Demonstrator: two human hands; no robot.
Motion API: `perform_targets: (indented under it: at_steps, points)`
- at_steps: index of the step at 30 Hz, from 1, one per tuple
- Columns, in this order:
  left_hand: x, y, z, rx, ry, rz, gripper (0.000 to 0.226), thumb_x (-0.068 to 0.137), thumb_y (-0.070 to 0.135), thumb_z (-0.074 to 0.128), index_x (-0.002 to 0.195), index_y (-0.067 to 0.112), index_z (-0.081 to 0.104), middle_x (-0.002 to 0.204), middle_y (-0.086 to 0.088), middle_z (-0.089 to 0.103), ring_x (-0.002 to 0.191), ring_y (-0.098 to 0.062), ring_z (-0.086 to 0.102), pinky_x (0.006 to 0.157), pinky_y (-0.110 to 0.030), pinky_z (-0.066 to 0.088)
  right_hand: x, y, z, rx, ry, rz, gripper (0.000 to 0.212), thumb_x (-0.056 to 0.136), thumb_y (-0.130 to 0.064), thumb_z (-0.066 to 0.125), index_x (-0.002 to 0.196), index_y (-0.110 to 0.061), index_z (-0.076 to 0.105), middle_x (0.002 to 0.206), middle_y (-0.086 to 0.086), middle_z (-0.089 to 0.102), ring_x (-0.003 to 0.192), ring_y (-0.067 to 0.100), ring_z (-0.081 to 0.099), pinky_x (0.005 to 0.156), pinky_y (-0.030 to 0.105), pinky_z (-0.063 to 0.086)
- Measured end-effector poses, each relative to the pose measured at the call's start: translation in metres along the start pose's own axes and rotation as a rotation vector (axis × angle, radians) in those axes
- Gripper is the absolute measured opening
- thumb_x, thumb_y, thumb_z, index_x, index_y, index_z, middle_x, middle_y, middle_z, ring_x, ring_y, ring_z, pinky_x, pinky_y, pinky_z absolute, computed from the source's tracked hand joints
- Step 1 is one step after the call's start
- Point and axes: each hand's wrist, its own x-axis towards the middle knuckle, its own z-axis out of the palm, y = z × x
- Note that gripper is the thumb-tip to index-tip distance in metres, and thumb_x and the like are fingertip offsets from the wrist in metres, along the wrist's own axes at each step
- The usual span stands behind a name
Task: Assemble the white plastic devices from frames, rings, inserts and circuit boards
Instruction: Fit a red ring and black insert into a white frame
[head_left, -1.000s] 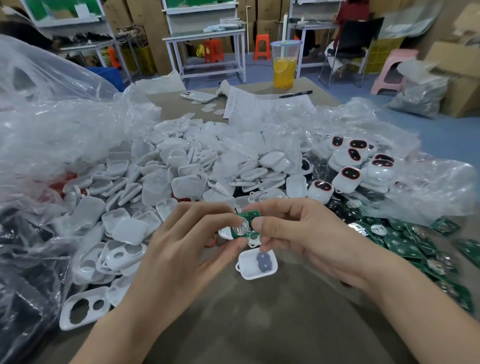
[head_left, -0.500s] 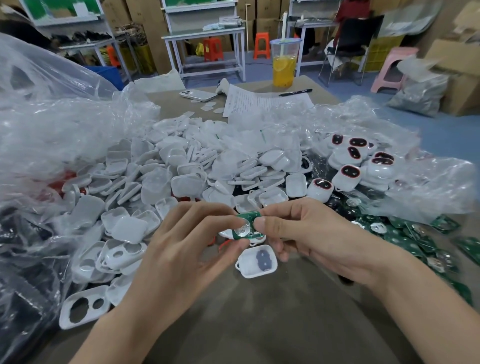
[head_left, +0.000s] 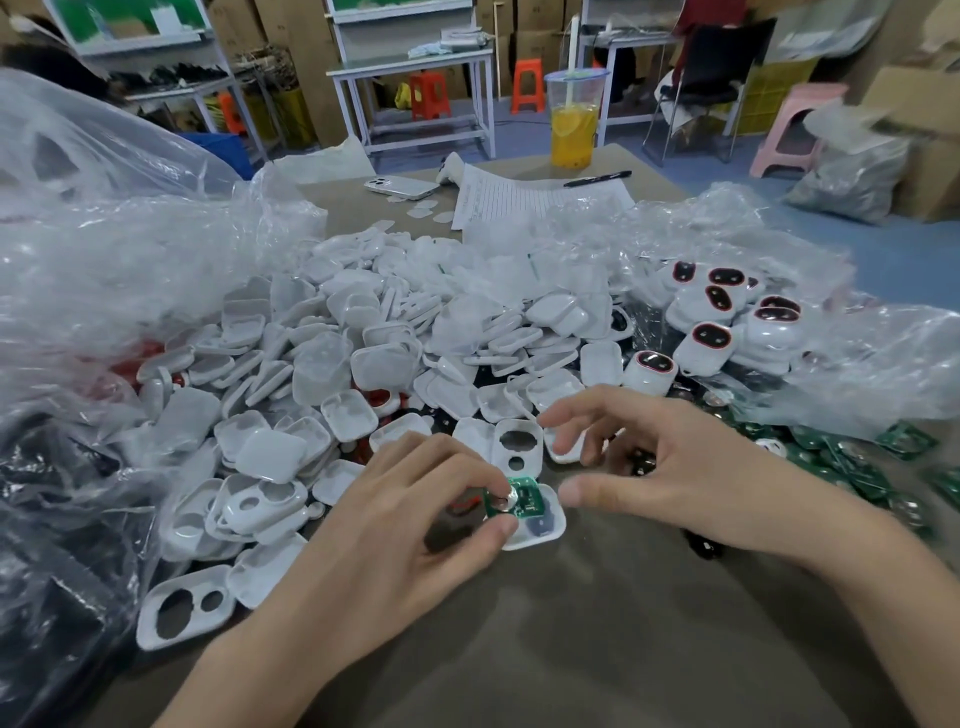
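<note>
My left hand (head_left: 395, 525) pinches the green circuit board (head_left: 521, 501) between thumb and forefinger, directly over the white shell (head_left: 554, 530) on the table (head_left: 571, 654). My right hand (head_left: 675, 467) hovers just right of the shell, its fingers spread apart and holding nothing. A two-hole frame (head_left: 500, 457) lies just behind the shell.

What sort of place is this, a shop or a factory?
Probably a small assembly workshop or factory: there is a heap of loose white plastic shells, green circuit boards piled at the right, and cardboard boxes stacked along the back.
</note>
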Motion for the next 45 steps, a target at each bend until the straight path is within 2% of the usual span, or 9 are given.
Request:
perform_targets:
  at_steps: [6,13,17,26,33,45]
  points:
    - [0.001,-0.001,0.005,0.007,-0.046,0.023,0.020,0.096,0.050,0.059,0.104,0.032,0.065,0.104,0.020,0.058,0.099,-0.008,0.055,0.086,-0.025,0.043,-0.001,0.005,0.006,-0.243,-0.145,0.008,0.062,0.077,-0.057,0.079,0.129,-0.062,0.045,0.120,-0.030,0.053,0.109,-0.005,0.051,0.085,0.007,0.038]
    - [0.002,-0.001,0.007,-0.025,-0.055,0.013,0.021,0.095,0.049,0.059,0.104,0.031,0.066,0.105,0.021,0.059,0.100,-0.008,0.055,0.085,-0.025,0.045,0.002,0.003,0.008,-0.356,-0.175,-0.032,0.060,0.084,-0.055,0.073,0.134,-0.061,0.041,0.122,-0.033,0.049,0.117,-0.007,0.047,0.091,0.008,0.037]
    - [0.002,-0.001,0.008,-0.021,-0.068,0.008,0.022,0.095,0.050,0.059,0.104,0.031,0.066,0.105,0.021,0.059,0.100,-0.007,0.055,0.085,-0.024,0.044,0.002,0.004,0.009,-0.374,-0.176,-0.038,0.058,0.085,-0.054,0.071,0.133,-0.061,0.040,0.118,-0.036,0.045,0.116,-0.010,0.045,0.090,0.003,0.033]
    - [0.003,-0.001,0.009,-0.011,-0.065,0.020,0.023,0.096,0.049,0.059,0.105,0.029,0.066,0.107,0.021,0.058,0.101,-0.006,0.056,0.086,-0.021,0.045,0.002,0.005,0.010,-0.376,-0.168,-0.045,0.057,0.084,-0.056,0.071,0.131,-0.063,0.040,0.120,-0.037,0.046,0.116,-0.009,0.045,0.090,0.006,0.037]
    - [0.004,-0.003,0.012,-0.001,-0.079,0.022,0.022,0.095,0.048,0.061,0.106,0.029,0.066,0.107,0.021,0.059,0.101,-0.005,0.055,0.087,-0.018,0.043,0.002,0.006,0.011,-0.360,-0.164,-0.048,0.057,0.084,-0.051,0.073,0.131,-0.061,0.043,0.118,-0.039,0.045,0.114,-0.011,0.044,0.087,0.000,0.031]
    - [0.003,-0.001,0.011,-0.001,-0.087,0.008,0.022,0.095,0.049,0.061,0.104,0.030,0.066,0.106,0.019,0.059,0.101,-0.005,0.055,0.088,-0.022,0.044,0.003,0.008,0.012,-0.344,-0.160,-0.056,0.057,0.083,-0.052,0.073,0.130,-0.063,0.043,0.118,-0.035,0.049,0.115,-0.006,0.047,0.088,0.005,0.036]
